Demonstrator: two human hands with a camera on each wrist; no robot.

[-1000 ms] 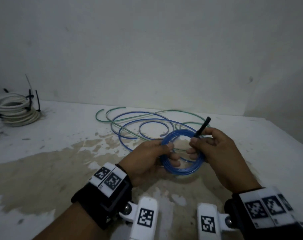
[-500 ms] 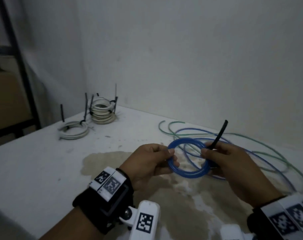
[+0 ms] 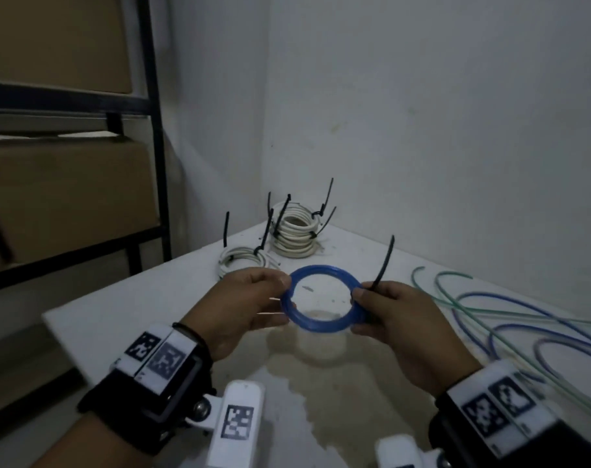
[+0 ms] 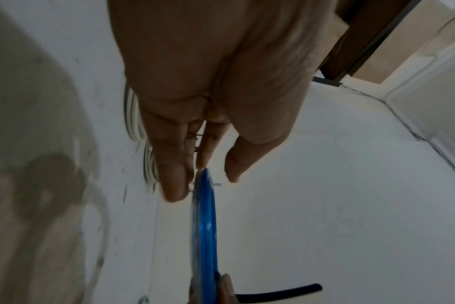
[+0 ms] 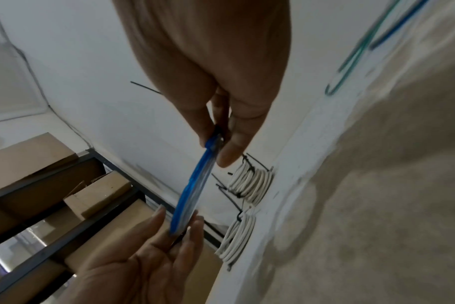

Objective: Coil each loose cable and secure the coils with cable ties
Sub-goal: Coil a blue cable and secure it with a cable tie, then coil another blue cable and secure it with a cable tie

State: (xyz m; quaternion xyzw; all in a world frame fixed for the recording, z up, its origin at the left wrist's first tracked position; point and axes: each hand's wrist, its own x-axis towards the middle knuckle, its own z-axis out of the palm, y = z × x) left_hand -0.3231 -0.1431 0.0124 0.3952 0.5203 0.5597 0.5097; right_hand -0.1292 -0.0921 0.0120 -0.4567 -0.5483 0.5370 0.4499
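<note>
A small blue cable coil [image 3: 321,327] hangs in the air between both hands, above the white table [image 3: 365,255]. My left hand [image 3: 274,300] pinches its left side, thumb on top and fingers below; the left wrist view shows the coil [image 4: 204,226] edge-on between them. My right hand [image 3: 361,311] pinches the right side together with a black cable tie [image 3: 384,261], whose tail sticks up and away. Whether the tie is fastened is hidden by the fingers. Loose blue and green cables [image 3: 523,315] lie on the table to the right.
Two white coils with black ties, one tall [image 3: 296,231] and one flat [image 3: 240,261], stand in the table's far corner just beyond the hands. A brown stain [image 3: 321,383] marks the table. A metal shelf with cardboard boxes [image 3: 68,197] stands left, past the table edge.
Both hands carried the blue coil left, away from the loose cables and toward the white coils. The view swung left with them. The tie's tail now stands more upright.
</note>
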